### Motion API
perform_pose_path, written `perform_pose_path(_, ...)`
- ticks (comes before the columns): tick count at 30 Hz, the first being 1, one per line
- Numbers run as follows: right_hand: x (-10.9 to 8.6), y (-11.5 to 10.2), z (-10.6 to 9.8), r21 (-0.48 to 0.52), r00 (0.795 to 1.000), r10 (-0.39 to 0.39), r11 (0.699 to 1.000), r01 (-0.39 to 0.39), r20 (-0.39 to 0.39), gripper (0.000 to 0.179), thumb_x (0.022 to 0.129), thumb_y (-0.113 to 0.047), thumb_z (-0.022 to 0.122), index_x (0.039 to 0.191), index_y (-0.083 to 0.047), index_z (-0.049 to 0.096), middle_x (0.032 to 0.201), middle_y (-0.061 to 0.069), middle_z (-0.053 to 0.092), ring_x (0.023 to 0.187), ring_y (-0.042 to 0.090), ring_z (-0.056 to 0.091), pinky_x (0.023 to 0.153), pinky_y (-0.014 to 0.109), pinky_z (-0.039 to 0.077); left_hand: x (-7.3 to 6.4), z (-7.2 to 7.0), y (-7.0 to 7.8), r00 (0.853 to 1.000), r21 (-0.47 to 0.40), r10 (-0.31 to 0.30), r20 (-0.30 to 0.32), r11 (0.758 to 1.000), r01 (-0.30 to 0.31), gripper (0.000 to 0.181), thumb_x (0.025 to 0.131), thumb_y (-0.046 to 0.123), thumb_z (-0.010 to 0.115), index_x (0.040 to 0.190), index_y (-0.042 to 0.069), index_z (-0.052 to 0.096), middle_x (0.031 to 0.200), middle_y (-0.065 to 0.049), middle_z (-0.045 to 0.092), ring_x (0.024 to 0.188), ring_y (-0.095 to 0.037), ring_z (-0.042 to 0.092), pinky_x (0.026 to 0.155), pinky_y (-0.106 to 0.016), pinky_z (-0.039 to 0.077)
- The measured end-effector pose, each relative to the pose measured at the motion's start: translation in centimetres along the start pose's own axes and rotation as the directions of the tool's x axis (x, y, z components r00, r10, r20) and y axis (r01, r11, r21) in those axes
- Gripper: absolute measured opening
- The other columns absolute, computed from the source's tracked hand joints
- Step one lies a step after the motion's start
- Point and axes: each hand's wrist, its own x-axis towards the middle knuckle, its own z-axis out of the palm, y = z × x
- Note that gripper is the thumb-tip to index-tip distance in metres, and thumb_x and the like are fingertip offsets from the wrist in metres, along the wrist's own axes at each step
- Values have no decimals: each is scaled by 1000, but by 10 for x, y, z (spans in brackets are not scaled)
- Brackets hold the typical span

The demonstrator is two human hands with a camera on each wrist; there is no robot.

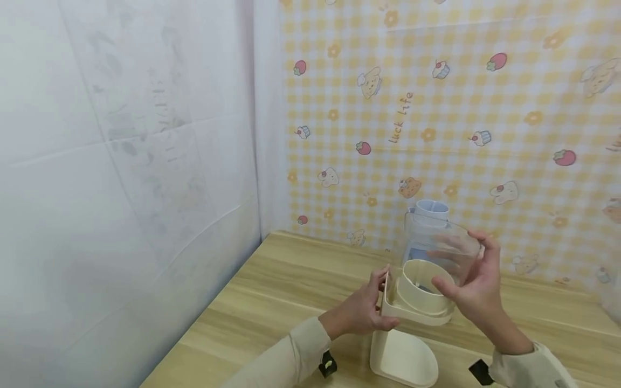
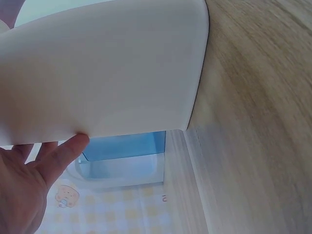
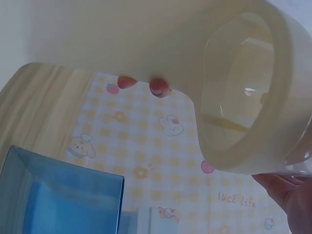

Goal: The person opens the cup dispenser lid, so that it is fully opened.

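A cream plastic container (image 1: 417, 317) with a round cup (image 1: 412, 296) and a tall clear panel (image 1: 448, 231) is held above the table, tilted. My left hand (image 1: 361, 307) grips its left side, thumb low and fingers along the edge. The right hand (image 1: 477, 293) holds it from the right, thumb by the cup rim and fingers at the clear panel. In the left wrist view, the container's smooth face (image 2: 107, 73) hides some fingers. The right wrist view shows the round opening's rim (image 3: 280, 112) and two fingertips (image 3: 158, 87). Below stands a cream base (image 1: 407, 358) with a rounded front.
Behind the held container, near the patterned cloth (image 1: 436, 108), stands a blue and white container (image 1: 432, 209) with a round cup. Its translucent blue box (image 3: 73, 195) shows in the right wrist view. The wooden table (image 1: 271, 280) meets a white curtain (image 1: 194, 161) at the left.
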Motion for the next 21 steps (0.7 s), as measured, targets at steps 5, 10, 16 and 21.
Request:
perform_pose_path(5, 0, 5, 2, 30, 998, -54, 998, 54, 12, 93, 64, 27, 76, 136, 8, 20, 136, 31, 50, 111, 35, 64, 94, 37, 52, -2, 1, -2, 1000, -52, -14, -17, 999, 13, 101, 86, 23, 76, 153, 23, 0, 143, -14, 42, 120, -10, 48, 80, -14, 51)
perform_pose_path(10, 3, 5, 2, -28, 998, -68, 997, 68, -5, 91, 66, 20, 81, 134, 9, 21, 135, 29, 52, 112, 32, 64, 92, 34, 53, 0, -2, -1, 1000, -73, -8, -12, 997, 7, 100, 86, 22, 75, 153, 24, 1, 142, -14, 41, 120, -11, 48, 81, -16, 51)
perform_pose_path(16, 6, -3, 3, -38, 998, 28, 999, -30, -56, 84, 73, 17, 78, 137, 4, 26, 133, 24, 57, 105, 29, 68, 88, 33, 55, 4, 1, -3, 999, -90, 29, -16, 995, -30, 99, 87, 19, 74, 152, 24, 1, 142, -14, 42, 119, -11, 49, 80, -16, 52)
perform_pose_path(21, 5, -5, 5, 18, 995, 42, 999, -41, -92, 80, 75, 20, 74, 137, 2, 28, 131, 25, 59, 104, 31, 69, 84, 34, 57, 5, 2, -5, 999, -44, 48, -24, 998, -49, 100, 85, 22, 74, 153, 21, 1, 141, -15, 45, 119, -11, 51, 79, -15, 51)
